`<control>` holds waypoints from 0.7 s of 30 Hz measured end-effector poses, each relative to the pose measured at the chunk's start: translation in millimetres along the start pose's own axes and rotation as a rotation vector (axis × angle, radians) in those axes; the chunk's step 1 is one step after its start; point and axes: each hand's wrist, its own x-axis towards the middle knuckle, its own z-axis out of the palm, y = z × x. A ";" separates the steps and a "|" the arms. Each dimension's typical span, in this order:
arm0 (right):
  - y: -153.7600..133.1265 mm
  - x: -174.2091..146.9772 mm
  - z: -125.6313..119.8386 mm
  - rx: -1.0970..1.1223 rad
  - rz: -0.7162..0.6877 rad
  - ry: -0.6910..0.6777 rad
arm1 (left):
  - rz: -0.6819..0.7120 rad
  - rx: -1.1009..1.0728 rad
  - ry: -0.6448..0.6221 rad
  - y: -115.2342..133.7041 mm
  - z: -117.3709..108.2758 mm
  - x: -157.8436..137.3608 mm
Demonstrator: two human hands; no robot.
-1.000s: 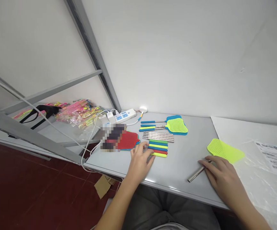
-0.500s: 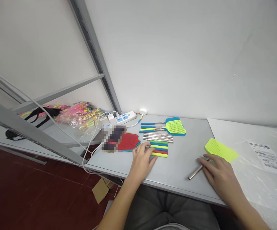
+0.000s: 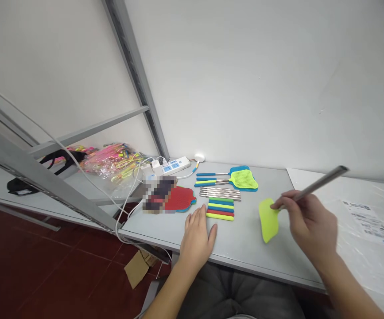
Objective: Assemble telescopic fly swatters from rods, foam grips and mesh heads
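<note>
My right hand (image 3: 311,223) is closed around a fly swatter near where its metal rod (image 3: 324,182) meets its yellow-green head (image 3: 269,220). The rod points up to the right, and the head hangs down to the left over the table. My left hand (image 3: 196,237) lies flat on the table, fingers stretched out, its tips beside the left ends of several coloured handles (image 3: 221,207) set in a row. Behind these lie several metal rods (image 3: 220,193). Swatters with blue and yellow-green heads (image 3: 244,179) are stacked farther back.
Left of the handles are red and blue swatter heads (image 3: 180,199), partly blurred out. A power strip (image 3: 172,166) with white cables stands behind them. Bagged colourful items (image 3: 112,161) lie beyond the metal frame (image 3: 138,75). Plastic sheeting with a label (image 3: 373,223) covers the right side.
My right hand has lifted the swatter off the table and turned it, so its head now faces left and its rod upward. My left hand has drawn back slightly from the handles and flattened.
</note>
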 end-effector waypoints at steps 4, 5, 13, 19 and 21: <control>-14.2 1.8 31.0 0.146 0.019 -0.091 | 0.005 0.022 -0.078 -2.0 0.4 2.0; -15.6 2.1 36.8 0.166 0.030 -0.095 | 0.010 0.023 -0.085 -2.5 0.6 2.2; -26.7 7.8 63.5 0.265 0.091 -0.111 | 0.030 0.038 -0.118 -5.5 2.6 2.9; -32.2 14.8 73.8 0.300 0.083 -0.133 | 0.041 0.054 -0.105 -7.5 5.4 2.6; -34.0 15.8 75.6 0.299 0.078 -0.140 | 0.049 0.056 -0.087 -8.1 6.5 1.7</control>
